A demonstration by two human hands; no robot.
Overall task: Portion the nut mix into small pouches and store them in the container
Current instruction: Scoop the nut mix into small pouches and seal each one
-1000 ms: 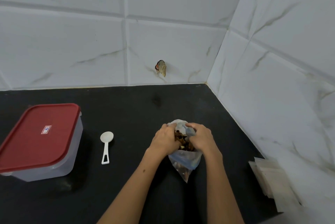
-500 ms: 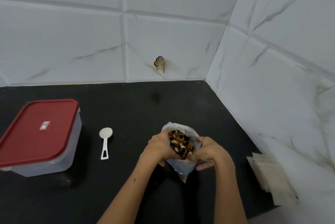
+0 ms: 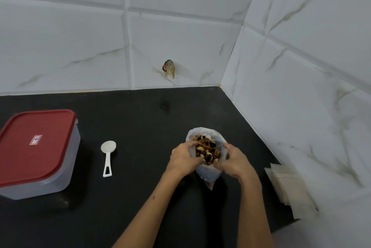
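Holding clear bag [image 3: 207, 175] open, brown and cream nut mix [image 3: 206, 149] inside

Single head cam, looks fwd/down at counter [image 3: 140, 197], close.

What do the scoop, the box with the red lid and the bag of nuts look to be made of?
The scoop looks like matte white plastic, moulded in one piece with a slot in its handle. The box seems frosted, see-through plastic; its red lid looks like smooth, slightly glossy plastic. The bag appears to be thin clear plastic film: it crumples and the nuts show through.
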